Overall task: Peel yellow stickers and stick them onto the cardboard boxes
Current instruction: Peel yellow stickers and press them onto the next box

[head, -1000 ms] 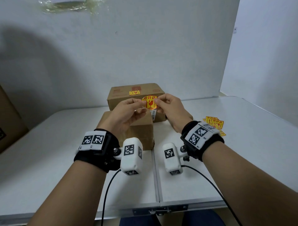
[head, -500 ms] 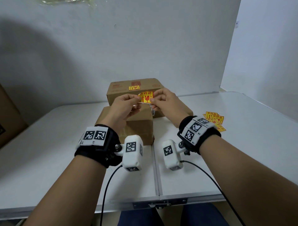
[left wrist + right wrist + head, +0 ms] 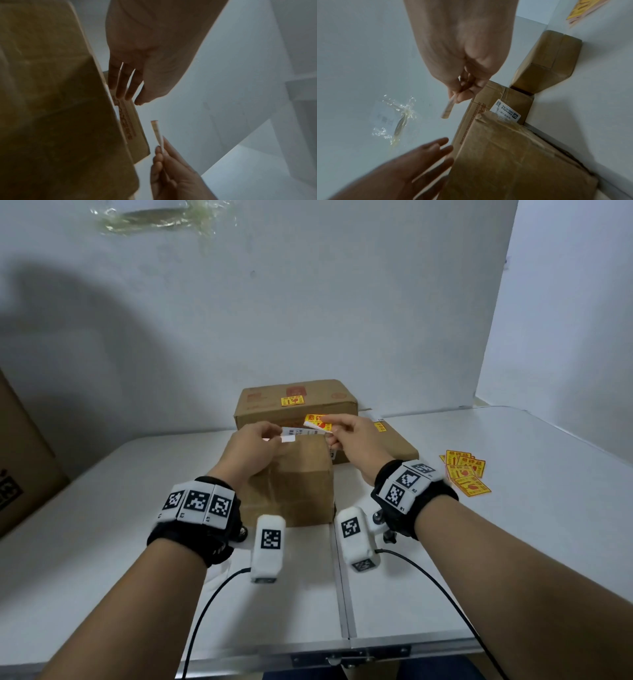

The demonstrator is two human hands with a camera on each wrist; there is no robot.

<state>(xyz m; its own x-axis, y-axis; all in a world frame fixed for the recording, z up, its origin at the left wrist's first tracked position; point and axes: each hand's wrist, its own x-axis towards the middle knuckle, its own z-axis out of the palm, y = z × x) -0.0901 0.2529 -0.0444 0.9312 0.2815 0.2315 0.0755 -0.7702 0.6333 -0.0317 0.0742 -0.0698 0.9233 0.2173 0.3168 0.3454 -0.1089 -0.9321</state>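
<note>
We hold the small yellow rectangular sticker (image 3: 319, 422) pinched between right hand (image 3: 356, 441) thumb and forefinger, above the near brown cardboard box (image 3: 291, 481), at 12 o'clock from us. Left hand (image 3: 251, 451) hovers with fingers straight, apparently empty. Lower one edge first, then smooth flat, avoiding creases

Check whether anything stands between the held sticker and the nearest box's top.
Nothing visible does. The right hand pinches the yellow sticker above the nearest box; the open left hand is off to the side.
</note>
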